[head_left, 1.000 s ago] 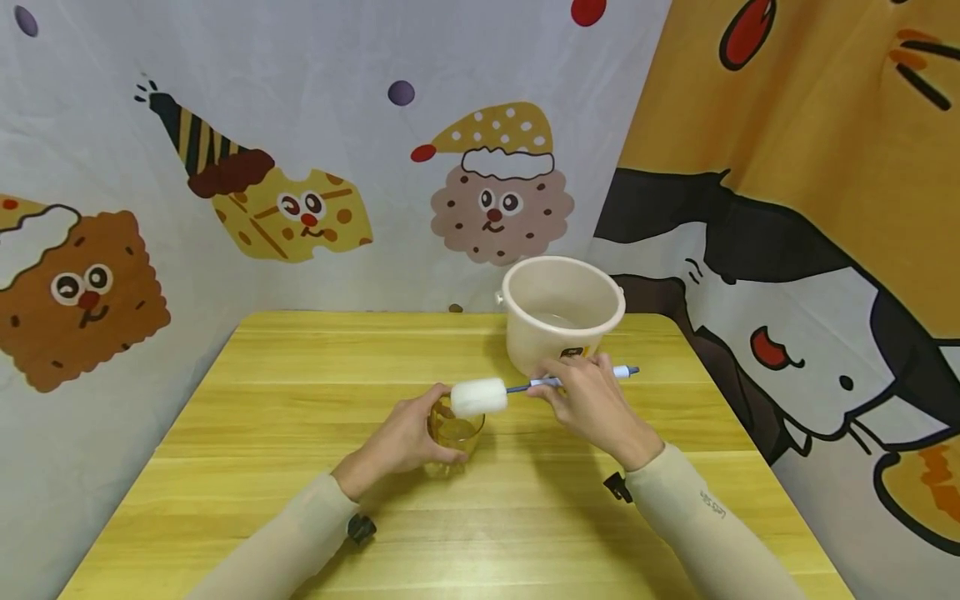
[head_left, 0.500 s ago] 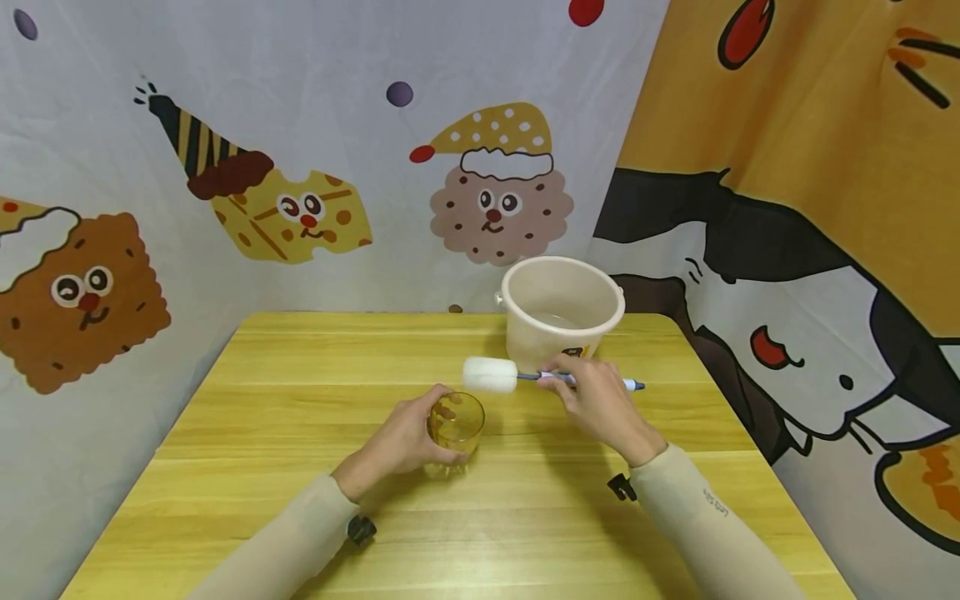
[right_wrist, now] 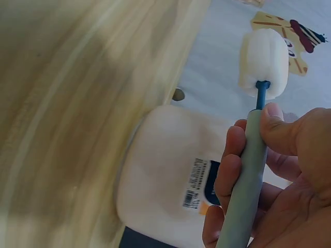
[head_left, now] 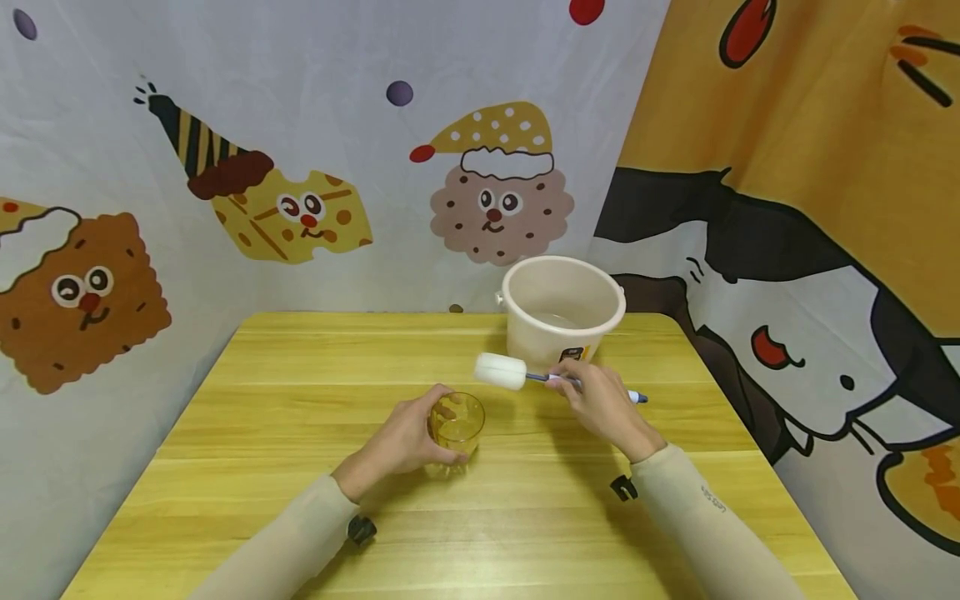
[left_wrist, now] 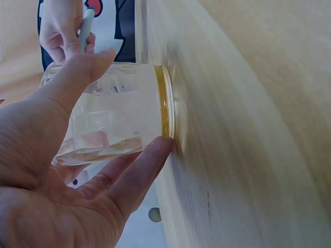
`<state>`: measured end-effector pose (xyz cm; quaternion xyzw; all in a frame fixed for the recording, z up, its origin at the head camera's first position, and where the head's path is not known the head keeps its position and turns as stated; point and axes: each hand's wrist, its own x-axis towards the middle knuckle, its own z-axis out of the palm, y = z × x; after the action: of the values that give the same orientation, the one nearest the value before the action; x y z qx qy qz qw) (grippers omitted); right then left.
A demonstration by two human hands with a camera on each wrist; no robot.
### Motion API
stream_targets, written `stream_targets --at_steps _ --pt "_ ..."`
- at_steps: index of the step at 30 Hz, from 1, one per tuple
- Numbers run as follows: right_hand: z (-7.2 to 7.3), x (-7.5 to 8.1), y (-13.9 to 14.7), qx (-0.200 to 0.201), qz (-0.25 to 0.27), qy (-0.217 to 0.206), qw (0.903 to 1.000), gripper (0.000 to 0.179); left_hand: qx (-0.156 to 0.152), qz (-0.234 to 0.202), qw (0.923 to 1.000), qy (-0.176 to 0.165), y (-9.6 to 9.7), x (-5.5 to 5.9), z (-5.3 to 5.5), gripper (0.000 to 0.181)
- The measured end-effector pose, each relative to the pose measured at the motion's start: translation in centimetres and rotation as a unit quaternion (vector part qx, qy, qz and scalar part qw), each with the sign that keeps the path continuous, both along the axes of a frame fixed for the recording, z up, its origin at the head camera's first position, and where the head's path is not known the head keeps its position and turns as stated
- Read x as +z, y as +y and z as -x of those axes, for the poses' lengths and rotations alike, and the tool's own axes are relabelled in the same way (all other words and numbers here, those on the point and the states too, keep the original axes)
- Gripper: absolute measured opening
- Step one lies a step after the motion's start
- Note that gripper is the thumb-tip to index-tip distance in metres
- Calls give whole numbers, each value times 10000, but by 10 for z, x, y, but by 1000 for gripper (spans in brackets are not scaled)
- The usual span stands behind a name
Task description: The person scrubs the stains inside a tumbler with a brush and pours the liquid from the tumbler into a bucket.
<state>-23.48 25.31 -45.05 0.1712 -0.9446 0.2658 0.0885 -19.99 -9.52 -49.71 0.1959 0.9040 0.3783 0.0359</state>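
Observation:
An amber see-through glass (head_left: 459, 423) stands upright on the table, its mouth facing up. My left hand (head_left: 405, 437) grips it from the left, thumb on the near side and fingers round the far side. In the right wrist view, my right hand (right_wrist: 295, 160) holds the pale handle of a sponge cup brush (right_wrist: 243, 181), fingers curled round it. The brush's white sponge head (head_left: 500, 372) points left, in the air above the table, up and to the right of the glass and apart from it.
A cream bucket (head_left: 555, 342) with a label stands at the back right of the wooden table (head_left: 300, 375), just behind my right hand. What looks like some water lies at its bottom. Cartoon-printed cloth (head_left: 322, 67) hangs behind and to the right.
The sponge head has moved up and right, from over the glass's rim to clear of it. My right hand shifts slightly right with the brush. The left hand and glass stay put.

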Motion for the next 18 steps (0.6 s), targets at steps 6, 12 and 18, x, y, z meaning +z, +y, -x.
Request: stream_targets --at_steps 6,12,18 --pt "4 -13 4 -1 -79 -182 9998 7 -111 -39 9999 69 -1 0 0 93" --pt "10 -25 6 49 -173 -344 9992 5 -62 -20 10000 28 0 1 0 93" --pt "13 -36 4 267 -291 -247 9989 6 -31 -1 10000 15 1 1 -1 93"
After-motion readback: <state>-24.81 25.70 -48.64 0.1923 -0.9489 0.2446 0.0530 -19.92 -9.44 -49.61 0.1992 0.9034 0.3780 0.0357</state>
